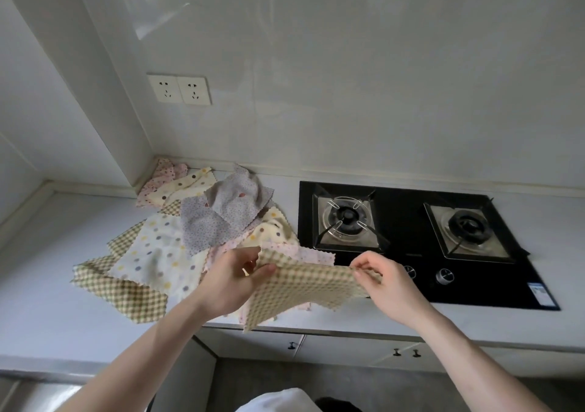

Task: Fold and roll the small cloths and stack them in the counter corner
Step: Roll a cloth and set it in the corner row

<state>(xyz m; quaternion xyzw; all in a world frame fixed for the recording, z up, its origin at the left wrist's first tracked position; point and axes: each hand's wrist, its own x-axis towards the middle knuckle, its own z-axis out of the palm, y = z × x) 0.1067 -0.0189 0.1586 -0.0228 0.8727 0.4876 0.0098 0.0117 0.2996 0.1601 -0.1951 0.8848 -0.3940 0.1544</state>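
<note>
Checked cloth (304,288) is held stretched in the air between both hands, above the front edge of the table (47,285). Its upper left corner is pinched by the left hand (235,280), its upper right corner by the right hand (384,282). Loose cloths (190,221) are heaped on the table behind, beside the stove (411,247).

No legible text anywhere.
</note>
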